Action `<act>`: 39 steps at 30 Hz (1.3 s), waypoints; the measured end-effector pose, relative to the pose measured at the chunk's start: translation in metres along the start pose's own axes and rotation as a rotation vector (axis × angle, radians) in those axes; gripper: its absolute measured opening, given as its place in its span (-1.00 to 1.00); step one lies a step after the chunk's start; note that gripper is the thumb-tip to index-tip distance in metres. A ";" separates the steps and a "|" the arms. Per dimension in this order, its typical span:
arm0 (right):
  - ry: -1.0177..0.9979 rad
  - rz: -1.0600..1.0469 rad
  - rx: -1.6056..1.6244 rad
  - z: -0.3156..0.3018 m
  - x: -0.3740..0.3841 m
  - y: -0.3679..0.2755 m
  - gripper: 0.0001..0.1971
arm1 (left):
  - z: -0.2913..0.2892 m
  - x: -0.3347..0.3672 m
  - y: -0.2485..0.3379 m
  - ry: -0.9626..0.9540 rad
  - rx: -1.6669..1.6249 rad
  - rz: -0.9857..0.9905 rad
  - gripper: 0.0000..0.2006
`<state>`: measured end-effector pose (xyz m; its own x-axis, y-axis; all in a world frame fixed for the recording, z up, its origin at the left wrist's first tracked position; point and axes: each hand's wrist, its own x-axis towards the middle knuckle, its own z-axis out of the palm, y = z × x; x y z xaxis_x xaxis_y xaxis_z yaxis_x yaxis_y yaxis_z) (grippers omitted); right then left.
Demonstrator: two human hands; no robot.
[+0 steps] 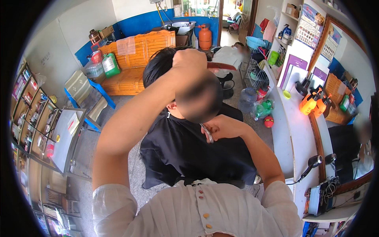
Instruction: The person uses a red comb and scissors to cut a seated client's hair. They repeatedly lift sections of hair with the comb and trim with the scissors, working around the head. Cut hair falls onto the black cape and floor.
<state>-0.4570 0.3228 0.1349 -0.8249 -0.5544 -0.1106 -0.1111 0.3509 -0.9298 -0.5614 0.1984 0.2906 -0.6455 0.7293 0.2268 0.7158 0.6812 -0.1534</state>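
Note:
A person with short dark hair (156,71) sits in front of me, draped in a black cape (193,154). My left hand (189,62) is closed around a reddish-brown comb (223,66), raised over the top of the person's head; the comb's free end points right. Lower down, beside the head, my right hand (224,128) grips a pair of silver scissors (207,133) by the handles. The scissor blades point up toward the hair and are partly hidden. Whether either tool touches hair, I cannot tell.
On the right, a white counter (290,136) carries orange spray bottles (310,103) and a black hair dryer (311,166), below a framed mirror (351,158). A wooden bench (136,51), a blue-armed chair (85,94) and a glass-fronted cabinet (33,118) stand left. Another person (229,57) is behind.

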 end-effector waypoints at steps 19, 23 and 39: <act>0.216 -0.108 0.293 -0.042 -0.007 0.000 -0.68 | 0.035 0.016 -0.093 0.033 -0.608 0.276 -0.84; 0.115 -0.019 0.246 -0.027 -0.002 -0.013 -0.75 | 0.049 0.016 -0.102 -0.007 -0.950 0.299 -0.81; 0.354 -0.069 0.310 -0.002 -0.030 -0.010 -0.69 | 0.056 -0.008 -0.089 0.294 -0.612 0.234 -0.79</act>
<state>-0.4323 0.3368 0.1480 -0.9654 -0.2587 0.0314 -0.0461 0.0510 -0.9976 -0.6349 0.1351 0.2489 -0.4204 0.7457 0.5168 0.9031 0.2889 0.3178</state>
